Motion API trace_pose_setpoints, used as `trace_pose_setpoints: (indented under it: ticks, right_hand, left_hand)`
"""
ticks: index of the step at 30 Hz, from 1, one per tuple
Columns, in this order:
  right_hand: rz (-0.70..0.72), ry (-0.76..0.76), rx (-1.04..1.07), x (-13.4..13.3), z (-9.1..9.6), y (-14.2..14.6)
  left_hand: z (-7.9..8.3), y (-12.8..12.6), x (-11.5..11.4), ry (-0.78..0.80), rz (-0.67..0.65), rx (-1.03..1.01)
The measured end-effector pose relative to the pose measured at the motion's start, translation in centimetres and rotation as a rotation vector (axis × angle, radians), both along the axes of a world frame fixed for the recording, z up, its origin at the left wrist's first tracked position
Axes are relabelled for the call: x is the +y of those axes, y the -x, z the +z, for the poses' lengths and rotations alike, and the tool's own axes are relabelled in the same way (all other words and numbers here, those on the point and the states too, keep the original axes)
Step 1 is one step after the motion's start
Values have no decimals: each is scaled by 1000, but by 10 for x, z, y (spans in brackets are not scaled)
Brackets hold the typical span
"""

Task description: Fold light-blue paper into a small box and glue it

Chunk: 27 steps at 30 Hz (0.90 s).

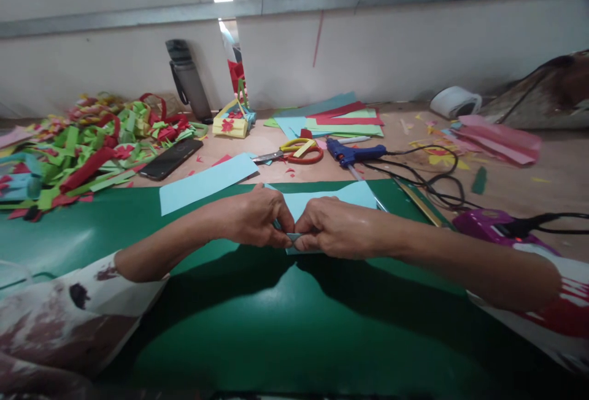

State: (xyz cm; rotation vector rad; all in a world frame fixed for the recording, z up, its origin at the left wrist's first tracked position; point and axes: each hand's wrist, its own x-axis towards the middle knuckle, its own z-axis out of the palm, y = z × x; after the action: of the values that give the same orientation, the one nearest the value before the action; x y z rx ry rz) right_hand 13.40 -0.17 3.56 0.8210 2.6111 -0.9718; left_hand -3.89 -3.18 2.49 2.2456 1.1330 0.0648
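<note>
Green mat [257,326] below, your left hand [260,216] and right hand [338,228] pinch blue paper [298,200] — uneven pressure could crease it crooked.

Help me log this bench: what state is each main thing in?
Held blue paper: pinched, partly hidden
Left hand: pinching it
Right hand: pinching it
Loose blue strip: lying flat
Phone: face up, screen dark
Scissors: lying, blades seemingly shut
Bottle: upright, lidded
Blue glue gun: lying, heat unclear
Purple device: red light lit
</note>
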Motion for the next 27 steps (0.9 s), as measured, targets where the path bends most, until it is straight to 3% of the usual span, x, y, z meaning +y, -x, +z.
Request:
trace_pose_setpoints:
  ticks: [5, 14, 20, 27]
  right_hand:
    - [-44, 47, 49, -3, 0, -5]
    - [-42, -41, 8, -8, 5, -1]
    - [-36, -111, 37, -7, -3, -2]
    - [-18, -157, 97, -11, -6, -8]
  left_hand:
    - [3, -3, 0, 53, 10, 36]
    - [7, -3, -4, 28, 5, -11]
    - [1, -5, -6, 55, 161, -180]
    - [-7, -10, -18, -60, 315, -309]
